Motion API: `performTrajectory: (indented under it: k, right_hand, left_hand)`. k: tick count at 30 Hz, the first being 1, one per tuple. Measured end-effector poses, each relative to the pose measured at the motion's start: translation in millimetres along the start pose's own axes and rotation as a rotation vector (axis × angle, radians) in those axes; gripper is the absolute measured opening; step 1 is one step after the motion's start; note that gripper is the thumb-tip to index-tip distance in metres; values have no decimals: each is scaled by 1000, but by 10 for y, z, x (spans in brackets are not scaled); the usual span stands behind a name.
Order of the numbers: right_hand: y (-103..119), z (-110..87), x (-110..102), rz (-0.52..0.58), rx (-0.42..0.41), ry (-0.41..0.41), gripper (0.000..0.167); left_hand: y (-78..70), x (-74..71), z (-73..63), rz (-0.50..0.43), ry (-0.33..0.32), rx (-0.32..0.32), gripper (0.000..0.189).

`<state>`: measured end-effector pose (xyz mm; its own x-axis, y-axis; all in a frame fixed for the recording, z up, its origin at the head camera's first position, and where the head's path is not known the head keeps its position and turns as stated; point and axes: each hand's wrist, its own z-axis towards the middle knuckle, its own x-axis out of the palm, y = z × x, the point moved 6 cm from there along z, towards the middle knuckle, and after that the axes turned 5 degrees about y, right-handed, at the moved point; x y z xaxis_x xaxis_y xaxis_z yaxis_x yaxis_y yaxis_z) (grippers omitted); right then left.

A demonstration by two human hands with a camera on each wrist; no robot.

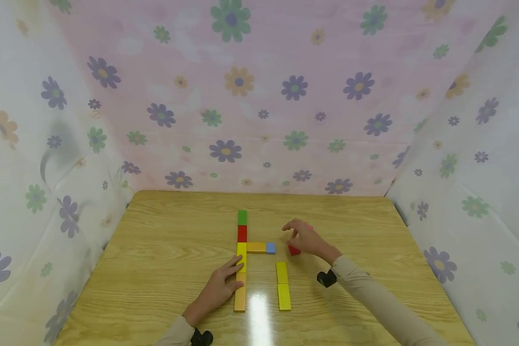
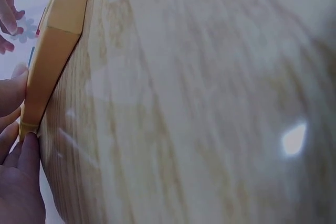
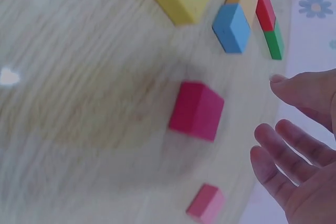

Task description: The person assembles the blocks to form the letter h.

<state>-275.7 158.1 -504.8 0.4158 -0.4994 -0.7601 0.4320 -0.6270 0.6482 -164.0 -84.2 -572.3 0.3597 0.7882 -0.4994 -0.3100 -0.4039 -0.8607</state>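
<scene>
My left hand rests on a straight column of blocks, its fingers over the yellow block and its thumb at the long orange block. Above these in the column lie a red block and a green block. A shorter orange block juts right from the column, with a blue block at its end. Over a darker red block hovers my right hand; the right wrist view shows its fingers apart, holding nothing. A pink block lies beyond the red one.
Two yellow blocks lie end to end, right of the column. The wood-grain table is enclosed by flower-patterned cloth at the back and both sides.
</scene>
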Motion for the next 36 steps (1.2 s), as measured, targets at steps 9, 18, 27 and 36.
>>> performTrajectory:
  k: [9, 18, 27, 36]
  right_hand:
    - [-183, -23, -180, -77, -10, -40, 31]
    - [-427, -83, -265, -136, 5, -104, 28]
    - [-605, -109, -290, -134, 64, -111, 27]
    - [-742, -117, -281, -125, 98, -129, 25]
  left_hand:
    - [-5, -16, -2, 10, -16, 3, 51]
    - [-7, -14, -4, -2, -11, 6, 51]
    - [6, -8, -12, -18, 2, -8, 51]
    - [4, -15, 3, -8, 6, -3, 51]
